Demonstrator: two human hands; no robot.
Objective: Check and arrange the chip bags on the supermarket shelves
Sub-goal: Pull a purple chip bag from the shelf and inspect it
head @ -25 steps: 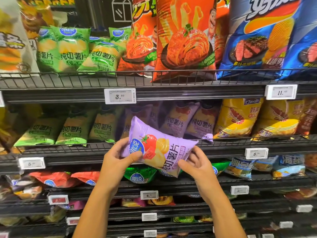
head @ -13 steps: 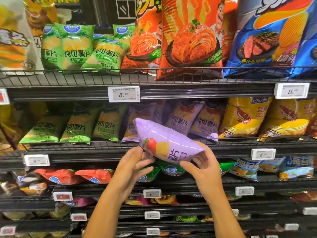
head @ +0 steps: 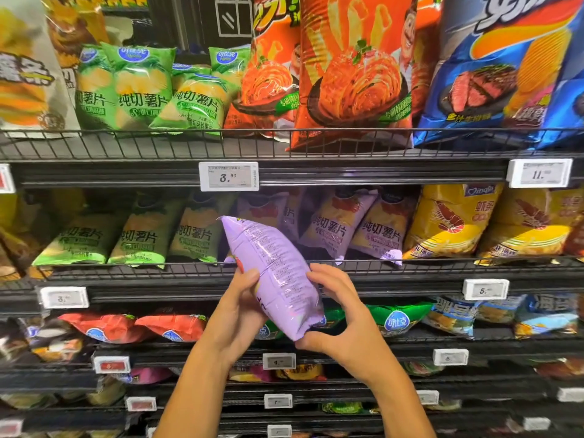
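Both hands grip one small lilac plastic chip bag [head: 274,273], held in the air in front of the second shelf. The left hand [head: 235,314] curls round its left edge, thumb on the printed back; the right hand [head: 339,314] pinches the lower end between thumb and fingers. The bag is tilted, its top seam towards 11 o'clock, its bottom seam towards 5 o'clock, with the small-print back panel facing the camera.

This looks like the checking step: reading the back. To do it well, hold the bag by its seams and edges, not by squeezing the puffed middle, since the chips inside would crush easily. Keeping the panel flat to the light should cut the glare on the glossy film.

Its likely home is the row of matching lilac bags [head: 335,229] at 1 o'clock, behind the wire shelf rail [head: 442,263]. For the return, the front should face outward, upright, lined up with its neighbours beside the green chip bags [head: 142,235].
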